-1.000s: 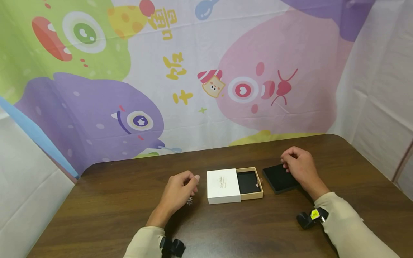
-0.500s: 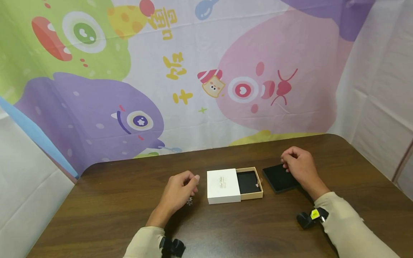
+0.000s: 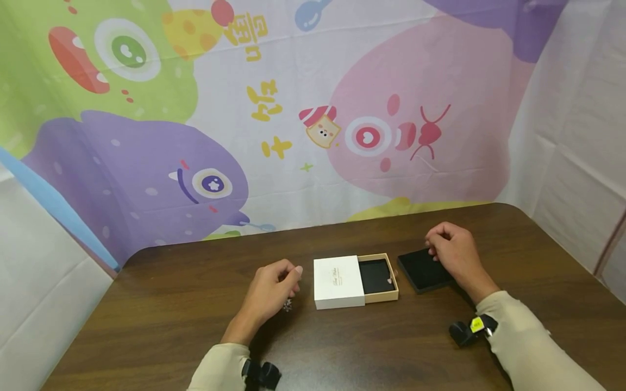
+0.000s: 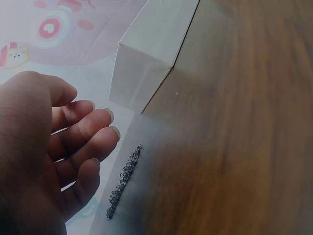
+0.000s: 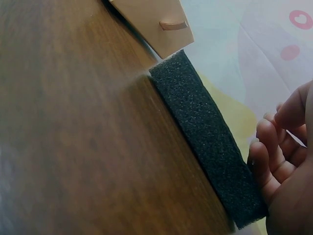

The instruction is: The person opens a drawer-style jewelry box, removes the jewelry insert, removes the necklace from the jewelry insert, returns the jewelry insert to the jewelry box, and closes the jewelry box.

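My left hand (image 3: pixel 269 288) rests at the table's left of centre, fingers loosely bent and holding nothing. Beside it lies a small heap of dark silvery chain (image 3: pixel 287 305), stretched out as a thin row of links in the left wrist view (image 4: pixel 123 183). A white box sleeve (image 3: pixel 337 282) with gold lettering stands just right of that hand. From its right side a tan drawer (image 3: pixel 382 297) is pulled partway out, with a black lining and a ribbon tab (image 5: pixel 173 25). My right hand (image 3: pixel 455 254), also loosely curled around nothing, is by a black foam pad (image 3: pixel 421 271), partly covering it.
All of this is on a brown wood-grain table (image 3: pixel 352 347) with rounded back corners. Behind it hangs a cartoon-printed cloth (image 3: pixel 293 190), and a white cloth (image 3: pixel 577 136) closes off the right side. Each wrist wears a black strap (image 3: pixel 463 332).
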### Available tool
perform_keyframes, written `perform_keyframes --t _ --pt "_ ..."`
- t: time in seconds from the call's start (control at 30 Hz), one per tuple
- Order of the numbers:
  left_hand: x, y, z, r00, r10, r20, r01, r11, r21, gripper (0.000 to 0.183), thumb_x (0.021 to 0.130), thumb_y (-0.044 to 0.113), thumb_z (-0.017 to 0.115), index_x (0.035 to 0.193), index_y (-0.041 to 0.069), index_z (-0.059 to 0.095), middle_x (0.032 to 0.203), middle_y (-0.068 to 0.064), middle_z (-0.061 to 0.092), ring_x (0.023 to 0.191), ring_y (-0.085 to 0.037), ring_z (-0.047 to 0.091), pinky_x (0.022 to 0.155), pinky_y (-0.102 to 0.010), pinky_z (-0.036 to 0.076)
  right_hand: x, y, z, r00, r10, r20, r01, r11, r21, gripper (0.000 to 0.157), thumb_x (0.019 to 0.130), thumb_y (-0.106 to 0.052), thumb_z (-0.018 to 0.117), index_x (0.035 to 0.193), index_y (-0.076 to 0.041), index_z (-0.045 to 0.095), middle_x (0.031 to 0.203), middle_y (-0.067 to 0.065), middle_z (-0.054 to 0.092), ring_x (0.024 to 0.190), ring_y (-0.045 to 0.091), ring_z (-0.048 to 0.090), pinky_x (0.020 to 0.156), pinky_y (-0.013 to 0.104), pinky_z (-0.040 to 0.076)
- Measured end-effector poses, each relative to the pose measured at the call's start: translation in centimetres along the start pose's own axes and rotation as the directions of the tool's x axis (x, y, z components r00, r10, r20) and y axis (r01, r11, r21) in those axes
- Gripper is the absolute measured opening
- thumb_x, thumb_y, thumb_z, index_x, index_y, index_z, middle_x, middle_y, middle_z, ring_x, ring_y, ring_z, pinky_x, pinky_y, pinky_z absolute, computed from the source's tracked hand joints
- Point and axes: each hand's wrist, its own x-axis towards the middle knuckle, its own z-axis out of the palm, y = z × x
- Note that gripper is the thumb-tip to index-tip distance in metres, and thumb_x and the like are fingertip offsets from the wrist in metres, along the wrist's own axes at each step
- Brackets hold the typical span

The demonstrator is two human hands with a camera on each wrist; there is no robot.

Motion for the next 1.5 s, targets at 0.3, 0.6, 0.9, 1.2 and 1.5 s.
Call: perform_keyframes --t 0.3,0.6,0.9,1.2,1.5 --pt "0.0 0.0 0.0 1.000 0.000 0.006 0.000 1.000 0.004 0.026 0.101 0.030 0.061 0.079 0.015 0.065 0.070 0.002 0.065 0.062 -0.015 0.061 0.059 -0.035 0.050 0.1 0.2 0.1 1.000 -0.013 0.000 0.013 1.000 -0.018 0.015 0.093 -0.003 0.056 0.090 0.009 0.065 0.076 0.011 0.064 0.063 0.013 0.061 0.054 0.026 0.052" --pt "0.1 0.1 0.1 1.000 0.001 0.014 -0.001 1.000 0.012 0.026 0.101 0.030 0.061 0.080 0.015 0.065 0.070 0.003 0.065 0.063 -0.015 0.061 0.060 -0.035 0.049 0.1 0.3 -0.1 1.000 -0.018 -0.003 0.018 1.000 -0.013 0.015 0.094 -0.003 0.056 0.090 0.009 0.065 0.079 0.018 0.064 0.063 0.012 0.060 0.053 0.025 0.052" --pt "0.0 0.0 0.0 1.000 0.001 0.025 -0.002 1.000 0.025 0.026 0.101 0.030 0.061 0.082 0.014 0.067 0.071 0.004 0.065 0.063 -0.015 0.062 0.060 -0.035 0.050 0.0 -0.1 0.2 1.000 -0.031 0.002 0.031 1.000 0.005 0.012 0.092 0.000 0.058 0.089 0.010 0.064 0.073 0.011 0.063 0.060 0.012 0.059 0.051 0.026 0.051" --pt "0.0 0.0 -0.4 0.999 -0.002 0.042 0.000 0.998 0.058 0.024 0.101 0.030 0.061 0.085 0.014 0.068 0.071 0.005 0.065 0.062 -0.014 0.062 0.060 -0.035 0.050 -0.1 -0.7 0.5 0.998 -0.064 -0.006 0.064 0.997 -0.052 0.011 0.091 -0.001 0.059 0.084 0.005 0.065 0.073 0.012 0.063 0.059 0.012 0.059 0.051 0.026 0.050" --pt "0.1 0.2 -0.6 0.999 0.000 0.049 -0.004 0.996 0.090 0.025 0.101 0.032 0.061 0.086 0.014 0.068 0.071 0.004 0.065 0.063 -0.014 0.062 0.059 -0.035 0.049 -0.3 -0.9 0.7 0.994 -0.104 -0.013 0.102 0.989 -0.107 0.011 0.091 -0.001 0.060 0.082 0.002 0.066 0.073 0.011 0.064 0.062 0.014 0.061 0.055 0.025 0.050"
